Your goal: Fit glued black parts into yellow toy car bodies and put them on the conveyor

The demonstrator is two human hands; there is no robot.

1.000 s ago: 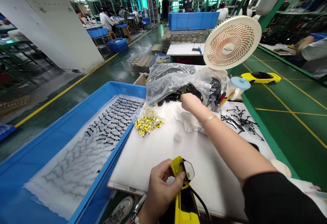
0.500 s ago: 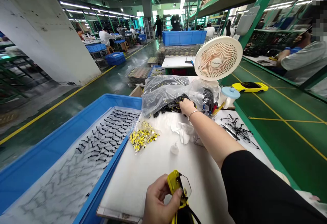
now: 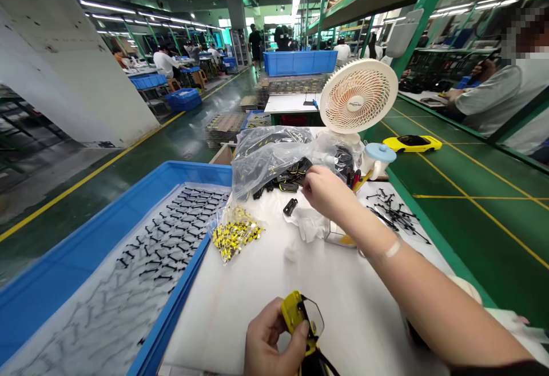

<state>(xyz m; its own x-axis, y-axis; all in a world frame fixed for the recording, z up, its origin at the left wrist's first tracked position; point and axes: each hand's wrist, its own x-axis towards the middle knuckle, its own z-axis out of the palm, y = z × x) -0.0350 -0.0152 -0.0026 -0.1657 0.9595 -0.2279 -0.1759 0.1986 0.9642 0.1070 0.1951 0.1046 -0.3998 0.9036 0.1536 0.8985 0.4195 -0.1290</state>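
Low in the view, my left hand (image 3: 274, 339) is closed around a yellow-and-black plastic part (image 3: 294, 312) with a small clear window on its right side; its lower end runs out of the picture. My right hand (image 3: 323, 192) reaches forward with fingers curled together, beside a heap of black parts with yellow edges (image 3: 288, 179) at the mouth of a clear plastic bag (image 3: 268, 150). What its fingertips pinch, if anything, is hidden. One loose black part (image 3: 290, 207) lies apart from the heap, just left of that hand. Crumpled white tissue (image 3: 311, 224) is below the hand.
At left stands a blue bin (image 3: 171, 170) with rows of black rod-like parts. A bag of small yellow-and-black pieces (image 3: 235, 233) lies on the white table (image 3: 240, 296). A fan (image 3: 359, 97), a lidded mug (image 3: 377, 159), loose black rods (image 3: 392, 213) and a yellow model car (image 3: 412, 144) are right.
My right hand has drawn back slightly from the heap, its forearm swinging lower and right. A loose black part now shows beside it. My left hand keeps its hold; the view has shifted slightly.
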